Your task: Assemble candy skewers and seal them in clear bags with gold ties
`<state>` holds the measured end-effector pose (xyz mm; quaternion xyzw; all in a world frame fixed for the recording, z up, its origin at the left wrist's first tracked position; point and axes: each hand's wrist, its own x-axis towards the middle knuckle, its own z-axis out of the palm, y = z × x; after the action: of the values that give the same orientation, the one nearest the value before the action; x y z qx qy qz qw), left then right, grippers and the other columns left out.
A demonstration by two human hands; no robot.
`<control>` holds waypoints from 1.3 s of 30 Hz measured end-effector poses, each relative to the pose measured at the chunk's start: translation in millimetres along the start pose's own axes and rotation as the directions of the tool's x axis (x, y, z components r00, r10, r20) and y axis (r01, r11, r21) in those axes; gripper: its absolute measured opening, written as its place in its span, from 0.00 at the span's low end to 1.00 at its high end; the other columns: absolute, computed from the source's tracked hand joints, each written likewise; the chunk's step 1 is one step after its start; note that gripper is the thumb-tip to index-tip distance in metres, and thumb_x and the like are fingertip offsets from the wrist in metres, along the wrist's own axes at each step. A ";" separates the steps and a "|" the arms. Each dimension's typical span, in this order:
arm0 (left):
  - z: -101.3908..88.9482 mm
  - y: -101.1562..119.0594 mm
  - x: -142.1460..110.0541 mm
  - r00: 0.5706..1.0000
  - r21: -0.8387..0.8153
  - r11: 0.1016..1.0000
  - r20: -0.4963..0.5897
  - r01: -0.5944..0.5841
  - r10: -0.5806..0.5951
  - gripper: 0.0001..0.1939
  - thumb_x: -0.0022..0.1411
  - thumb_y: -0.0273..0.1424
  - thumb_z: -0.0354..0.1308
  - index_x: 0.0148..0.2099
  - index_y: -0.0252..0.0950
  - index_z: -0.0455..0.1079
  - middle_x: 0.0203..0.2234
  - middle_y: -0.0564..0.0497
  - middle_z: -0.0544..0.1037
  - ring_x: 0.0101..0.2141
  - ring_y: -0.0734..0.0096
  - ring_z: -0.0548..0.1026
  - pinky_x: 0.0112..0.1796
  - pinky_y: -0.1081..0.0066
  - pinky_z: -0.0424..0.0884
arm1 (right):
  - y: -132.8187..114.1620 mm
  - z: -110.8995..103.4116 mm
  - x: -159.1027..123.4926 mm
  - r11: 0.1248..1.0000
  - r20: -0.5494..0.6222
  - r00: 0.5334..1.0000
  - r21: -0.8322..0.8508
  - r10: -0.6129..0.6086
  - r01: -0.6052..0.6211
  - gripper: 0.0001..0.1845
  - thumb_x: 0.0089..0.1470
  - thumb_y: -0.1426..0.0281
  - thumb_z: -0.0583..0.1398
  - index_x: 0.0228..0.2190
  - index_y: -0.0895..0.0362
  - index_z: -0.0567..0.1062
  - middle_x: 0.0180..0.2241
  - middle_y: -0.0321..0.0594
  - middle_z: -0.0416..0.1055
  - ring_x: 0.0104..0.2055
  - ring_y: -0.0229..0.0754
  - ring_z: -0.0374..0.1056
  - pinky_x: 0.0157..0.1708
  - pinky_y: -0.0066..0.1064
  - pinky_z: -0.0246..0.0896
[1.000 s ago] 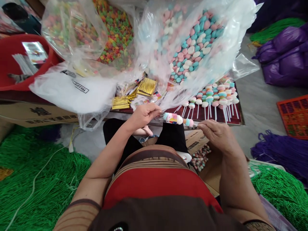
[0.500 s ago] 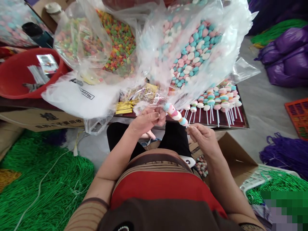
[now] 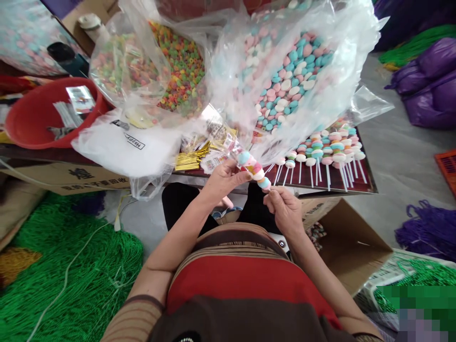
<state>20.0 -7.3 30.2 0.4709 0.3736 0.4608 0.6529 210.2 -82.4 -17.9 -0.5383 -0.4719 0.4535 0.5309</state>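
A candy skewer (image 3: 258,175) of pink, white and blue marshmallow pieces slants between my hands, inside a clear wrapper bag (image 3: 234,146) that reaches up and to the left. My left hand (image 3: 228,181) is closed on the wrapped candy's side, thumb lying along it. At the lower end, the fingers of my right hand (image 3: 284,205) pinch the stick end; the stick itself is mostly hidden by them. Gold twist ties (image 3: 188,160) and printed packets lie just beyond my left hand. Finished-looking marshmallow skewers (image 3: 335,147) lie in a row on the table at right.
Open plastic bags hold ring-shaped gummies (image 3: 183,71) and pastel marshmallows (image 3: 285,90) on the table. A red basin (image 3: 39,114) with white sticks stands at left. Below are an open carton (image 3: 356,247) at right and green cord bundles (image 3: 71,266) at left.
The candy has moved slightly left and down and now slants more steeply. My left hand has slid lower along it, and the wrapper's top end now stands up in view.
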 end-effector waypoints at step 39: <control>33.9 15.1 4.8 0.970 -0.399 0.893 -0.202 -0.207 0.134 0.17 0.57 0.44 0.71 0.35 0.40 0.68 0.20 0.62 0.68 0.25 0.78 0.73 0.39 0.69 0.74 | -11.4 34.3 0.5 0.997 0.202 0.977 -0.044 0.067 -0.060 0.21 0.64 0.52 0.58 0.39 0.55 0.80 0.16 0.28 0.61 0.19 0.33 0.57 0.22 0.28 0.54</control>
<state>48.9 -9.9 53.8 0.3105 0.2777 0.6239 0.6612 176.0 -77.1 -7.4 -0.5139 -0.5147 0.5138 0.4550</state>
